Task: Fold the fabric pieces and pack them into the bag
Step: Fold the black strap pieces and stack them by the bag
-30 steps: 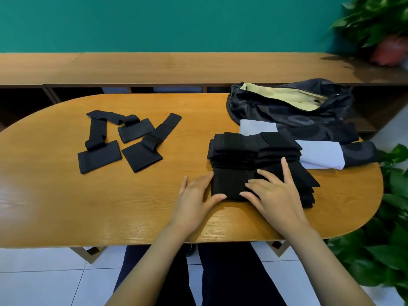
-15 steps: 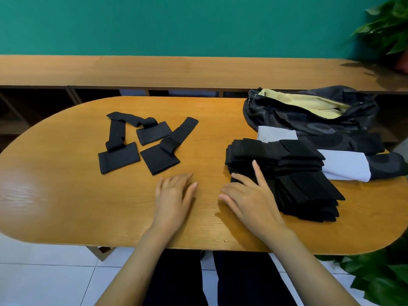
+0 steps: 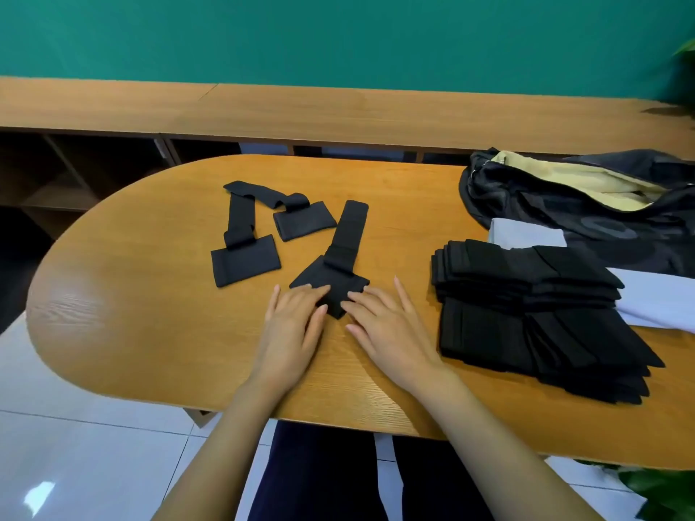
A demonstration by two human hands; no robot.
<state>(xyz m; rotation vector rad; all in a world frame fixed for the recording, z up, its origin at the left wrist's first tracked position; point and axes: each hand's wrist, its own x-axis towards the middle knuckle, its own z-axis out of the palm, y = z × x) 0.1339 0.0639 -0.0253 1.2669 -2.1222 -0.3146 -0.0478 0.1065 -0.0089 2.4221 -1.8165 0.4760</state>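
Observation:
A black fabric piece with a strap (image 3: 340,268) lies mid-table. My left hand (image 3: 295,321) and my right hand (image 3: 387,321) rest flat with straight fingers on its near corner, one on each side. Two more unfolded black pieces (image 3: 244,250) (image 3: 301,216) lie behind it to the left. A stack of folded black pieces (image 3: 526,306) sits at the right. Behind the stack lies the dark bag (image 3: 601,220), unzipped, showing a pale yellow lining.
The oval wooden table (image 3: 150,332) has its near edge just below my wrists. A long wooden shelf (image 3: 338,114) runs along the green wall. White cloth (image 3: 650,295) lies under the bag. Plant leaves (image 3: 665,490) show at the bottom right.
Both hands left the folded stack at the right and moved left onto the nearest unfolded strap piece. My view shifted left too.

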